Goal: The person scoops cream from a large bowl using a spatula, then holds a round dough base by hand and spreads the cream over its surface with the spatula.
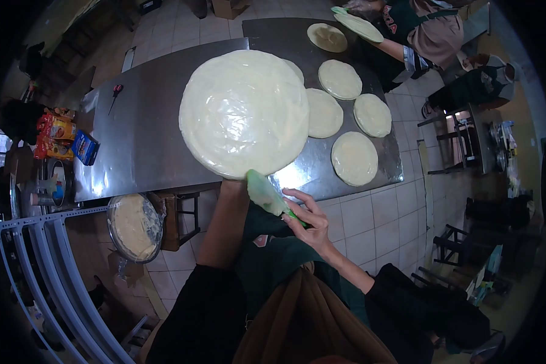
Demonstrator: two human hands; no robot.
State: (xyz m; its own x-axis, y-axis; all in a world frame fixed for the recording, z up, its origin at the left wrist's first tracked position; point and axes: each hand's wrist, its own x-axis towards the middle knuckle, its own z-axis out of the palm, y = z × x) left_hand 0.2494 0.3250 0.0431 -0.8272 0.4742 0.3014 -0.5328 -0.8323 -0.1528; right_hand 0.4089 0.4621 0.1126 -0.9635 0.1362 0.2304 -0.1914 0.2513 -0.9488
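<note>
A large round disc coated in smooth, glossy pale cream (242, 112) is raised above the table, close to the camera. My left hand is hidden beneath it and bears it from below; only the wrist and forearm show. In my right hand (309, 221) is a green spatula (265, 193), its blade smeared with cream. The blade's tip meets the disc's near rim. Several smaller-looking cream-covered discs lie to the right on the dark tabletop, among them a near one (354, 159) and a far one (327, 37).
Below the metal table (145, 109), on the left, stands a basin of cream (134, 227) beside blue metal racking (60, 261). Scissors (115, 94) and a blue box (85, 148) lie on the table. At upper right, a co-worker (427, 30) holds another disc and a green spatula.
</note>
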